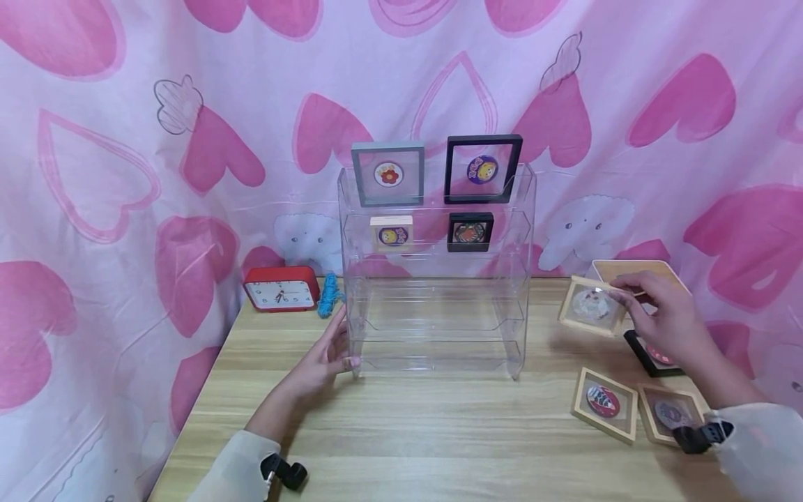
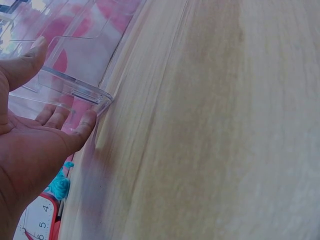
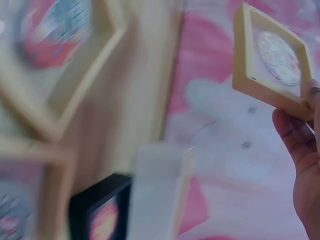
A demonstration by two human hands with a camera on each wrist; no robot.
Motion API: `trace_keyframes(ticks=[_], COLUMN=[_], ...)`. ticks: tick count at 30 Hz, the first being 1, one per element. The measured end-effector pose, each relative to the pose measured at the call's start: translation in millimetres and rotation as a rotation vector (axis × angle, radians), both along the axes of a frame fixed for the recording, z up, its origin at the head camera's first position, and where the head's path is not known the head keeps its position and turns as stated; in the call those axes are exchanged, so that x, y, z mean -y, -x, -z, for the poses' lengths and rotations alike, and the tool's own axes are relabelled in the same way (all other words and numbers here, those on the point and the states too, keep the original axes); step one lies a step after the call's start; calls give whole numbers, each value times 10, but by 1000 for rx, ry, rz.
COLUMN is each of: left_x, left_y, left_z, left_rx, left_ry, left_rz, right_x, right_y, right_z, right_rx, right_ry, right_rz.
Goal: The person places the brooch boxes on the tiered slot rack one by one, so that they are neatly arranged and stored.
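Note:
My right hand (image 1: 665, 314) pinches a corner of a light wooden display frame (image 3: 245, 65) between thumb and fingers. Behind its clear film sits a round whitish badge (image 3: 279, 57). The frame is raised and tilted at the right of the table. My left hand (image 1: 323, 359) is at the lower left side of a clear tiered display rack (image 1: 433, 352), thumb at the front edge and fingers along the outer side. On the rack's top tier stand a grey frame (image 1: 389, 174) and a large black frame (image 1: 483, 169); below them are a small cream frame (image 1: 378, 240) and a small black frame (image 1: 470, 232).
Two wooden frames (image 1: 621, 434) (image 3: 60, 125) lie at the right front. Behind them are a black frame (image 1: 640, 355) and a white-edged one with a tan face (image 1: 646, 268). A red clock (image 1: 281, 288) and blue cord (image 1: 329, 296) sit left of the rack. A heart-patterned curtain (image 1: 251, 56) hangs behind.

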State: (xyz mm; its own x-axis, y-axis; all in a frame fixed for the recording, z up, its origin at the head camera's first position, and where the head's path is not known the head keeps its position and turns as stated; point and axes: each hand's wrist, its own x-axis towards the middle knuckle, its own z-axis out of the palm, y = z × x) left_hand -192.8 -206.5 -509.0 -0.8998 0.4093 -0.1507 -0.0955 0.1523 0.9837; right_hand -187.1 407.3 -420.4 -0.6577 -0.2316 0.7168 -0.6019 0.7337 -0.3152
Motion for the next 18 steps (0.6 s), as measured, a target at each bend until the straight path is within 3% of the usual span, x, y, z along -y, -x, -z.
trace_keyframes(ticks=[6,13,18], left_x=[8,9,7], left_y=[1,3,11], left_z=[13,32,28], left_rx=[-17,-21,-26], left_ry=[6,-1,-9], left_rz=[9,10,21], right_x=[372,748,947], right_y=[4,59,98], right_z=[-340,-688,-859], right_rx=[-59,-122,-102], right_ry=[46,7,9], right_rz=[-71,-151,-167])
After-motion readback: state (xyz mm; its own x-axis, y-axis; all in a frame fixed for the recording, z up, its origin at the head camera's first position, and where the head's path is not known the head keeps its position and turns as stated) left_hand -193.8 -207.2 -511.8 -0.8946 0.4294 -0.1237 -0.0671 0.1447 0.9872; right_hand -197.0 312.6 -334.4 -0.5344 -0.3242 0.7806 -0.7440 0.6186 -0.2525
